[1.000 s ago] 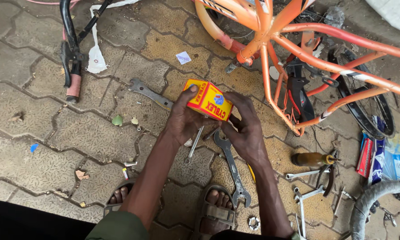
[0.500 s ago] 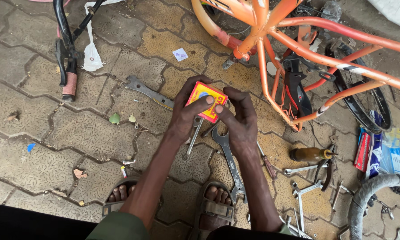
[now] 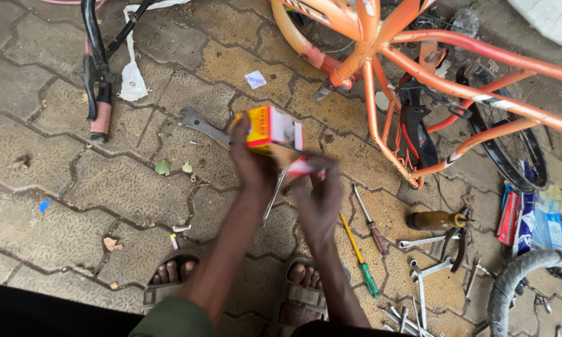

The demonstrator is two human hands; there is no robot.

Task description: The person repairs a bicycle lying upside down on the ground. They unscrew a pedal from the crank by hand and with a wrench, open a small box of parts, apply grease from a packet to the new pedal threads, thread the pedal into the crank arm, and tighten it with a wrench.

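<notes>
Head view: left hand (image 3: 251, 163) had lifted the yellow-red box (image 3: 269, 130), fingers clamped on it; right hand (image 3: 318, 196) now pinched its opened flap (image 3: 302, 167), just below box.

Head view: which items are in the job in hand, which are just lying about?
In hand:
- small yellow-and-red cardboard box, held by the left hand
- its open end flap, at the right hand

Lying about:
- open-ended spanner
- two screwdrivers
- brown bottle
- orange bicycle frame
- loose spanners
</notes>
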